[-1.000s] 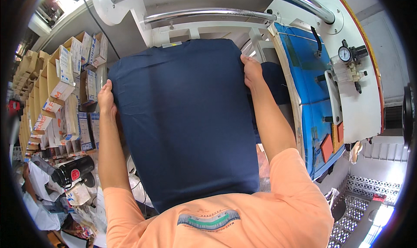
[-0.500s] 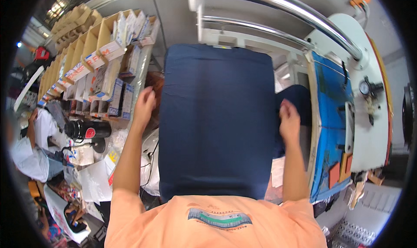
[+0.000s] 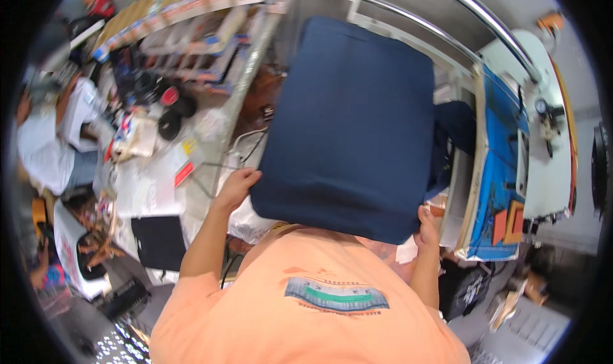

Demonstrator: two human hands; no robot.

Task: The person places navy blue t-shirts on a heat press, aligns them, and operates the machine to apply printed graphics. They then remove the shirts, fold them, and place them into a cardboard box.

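Observation:
A dark navy garment (image 3: 348, 128) is stretched smooth over a flat, rectangular board with rounded corners in front of me. Loose navy cloth (image 3: 454, 129), seemingly a sleeve, hangs past the board's right side. At the lower left edge, my left hand (image 3: 237, 188) is closed, its thumb and fingers pinching the cloth. My right hand (image 3: 426, 229) grips the cloth at the lower right corner with the thumb up; its other fingers are partly hidden. The board itself is covered by the fabric.
Chrome rails (image 3: 415, 22) on a white frame stand behind the board. To the right is a blue-covered panel (image 3: 501, 166) beside a white machine with a pressure gauge (image 3: 541, 106). Divided cardboard boxes (image 3: 191, 10) and a cluttered table (image 3: 150, 185) are at left. Another person (image 3: 48, 144) sits far left.
Both hands have come down and toward me, from beside the board to its lower corners, and have closed on the cloth. The view has shifted and tilted.

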